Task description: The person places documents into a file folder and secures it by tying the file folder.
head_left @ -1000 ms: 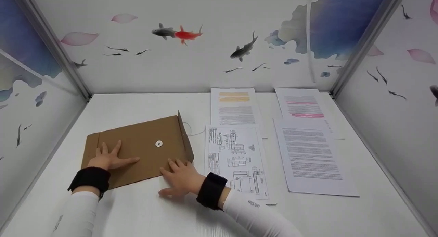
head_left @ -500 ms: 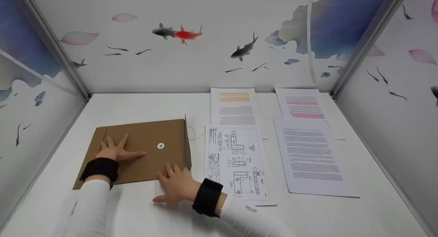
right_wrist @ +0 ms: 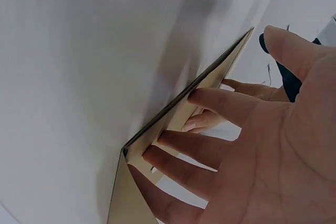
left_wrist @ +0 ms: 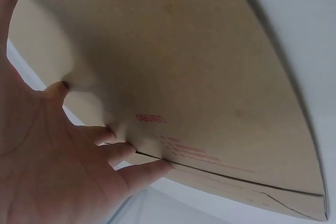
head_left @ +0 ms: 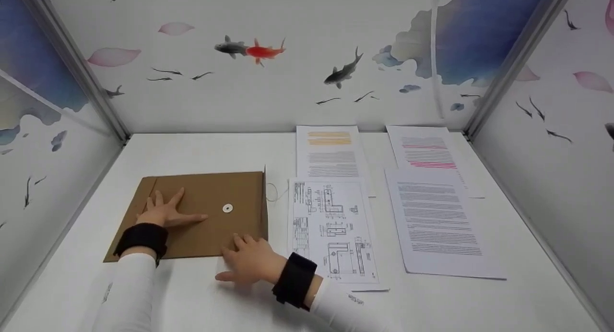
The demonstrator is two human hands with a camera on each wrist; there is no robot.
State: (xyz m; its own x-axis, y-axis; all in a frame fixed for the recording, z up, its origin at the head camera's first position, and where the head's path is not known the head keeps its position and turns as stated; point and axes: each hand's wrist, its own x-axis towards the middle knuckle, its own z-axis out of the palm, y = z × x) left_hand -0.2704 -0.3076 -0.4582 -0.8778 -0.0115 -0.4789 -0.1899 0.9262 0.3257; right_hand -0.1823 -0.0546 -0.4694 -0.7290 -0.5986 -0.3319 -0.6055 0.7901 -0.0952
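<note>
Envelope (head_left: 206, 194) lies under our splayed left hand (head_left: 165, 215), straight-fingered right hand (head_left: 254, 260) on its near edge; we're probably steadying it.

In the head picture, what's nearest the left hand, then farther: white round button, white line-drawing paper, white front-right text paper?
1. White round button, on the brown cardboard envelope
2. White line-drawing paper, beside the envelope
3. White text paper, front right
</note>
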